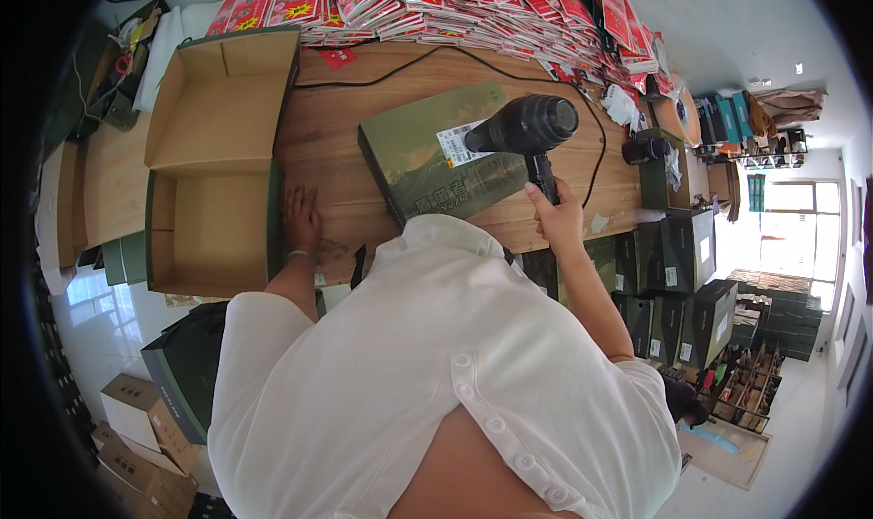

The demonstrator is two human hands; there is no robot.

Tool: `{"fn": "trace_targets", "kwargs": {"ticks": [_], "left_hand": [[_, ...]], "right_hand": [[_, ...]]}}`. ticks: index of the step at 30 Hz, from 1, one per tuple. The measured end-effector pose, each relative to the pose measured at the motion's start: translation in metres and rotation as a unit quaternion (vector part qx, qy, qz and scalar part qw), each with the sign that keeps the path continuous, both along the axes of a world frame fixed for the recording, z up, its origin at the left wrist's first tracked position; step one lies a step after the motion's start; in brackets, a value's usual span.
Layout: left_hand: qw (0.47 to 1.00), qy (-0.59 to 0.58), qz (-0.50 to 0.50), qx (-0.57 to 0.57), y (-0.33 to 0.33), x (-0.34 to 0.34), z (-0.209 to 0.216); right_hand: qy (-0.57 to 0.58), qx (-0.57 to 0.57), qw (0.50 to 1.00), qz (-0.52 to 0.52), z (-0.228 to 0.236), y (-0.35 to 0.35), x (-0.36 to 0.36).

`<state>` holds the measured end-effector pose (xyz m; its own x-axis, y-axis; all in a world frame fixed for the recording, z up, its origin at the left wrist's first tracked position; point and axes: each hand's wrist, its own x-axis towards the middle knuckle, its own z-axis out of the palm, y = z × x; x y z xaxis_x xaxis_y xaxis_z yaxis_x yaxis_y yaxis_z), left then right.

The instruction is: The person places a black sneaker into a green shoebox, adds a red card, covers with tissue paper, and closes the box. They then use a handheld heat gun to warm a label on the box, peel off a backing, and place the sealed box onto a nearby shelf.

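In my right hand (557, 212) is a black hair dryer (526, 126), gripped by its handle. The dryer's nozzle hangs over a white label (457, 144) on a dark green printed shoebox (427, 169); whether it touches cannot be told. That box lies flat and slightly turned on the wooden table, close to my body. My left hand (302, 217) rests on the table with its fingers stretched out. Just left of that hand stands an open box (218, 205), green outside and bare brown cardboard inside, its lid (221, 96) folded back.
Stacks of red printed packets (455, 5) line the table's far side. A black cord (596, 146) loops across the wood. A dark jar (644, 150) stands at the right. Several green boxes (677, 255) are stacked to the right; cardboard cartons (150, 419) sit on the floor at left.
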<state>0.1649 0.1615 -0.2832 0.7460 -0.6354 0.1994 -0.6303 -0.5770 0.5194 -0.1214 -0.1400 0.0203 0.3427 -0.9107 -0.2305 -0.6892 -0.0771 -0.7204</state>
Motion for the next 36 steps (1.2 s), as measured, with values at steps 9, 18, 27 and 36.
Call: {"fn": "trace_targets", "kwargs": {"ticks": [9,18,27,36], "left_hand": [[0.999,-0.026,0.004,-0.024,-0.002,-0.001,0.004],[1.0,0.003,-0.002,-0.003,0.0,0.002,-0.004],[1.0,-0.027,0.001,-0.015,0.0,0.001,-0.011],[1.0,-0.008,-0.008,0.018,0.003,0.005,-0.01]], "right_hand": [[-0.005,0.008,1.0,-0.02,0.005,0.003,-0.005],[-0.051,0.066,0.996,0.044,0.005,0.011,0.004],[0.039,0.062,0.997,-0.006,0.029,0.003,-0.003],[0.015,-0.014,1.0,-0.005,0.01,-0.003,0.001]]}}
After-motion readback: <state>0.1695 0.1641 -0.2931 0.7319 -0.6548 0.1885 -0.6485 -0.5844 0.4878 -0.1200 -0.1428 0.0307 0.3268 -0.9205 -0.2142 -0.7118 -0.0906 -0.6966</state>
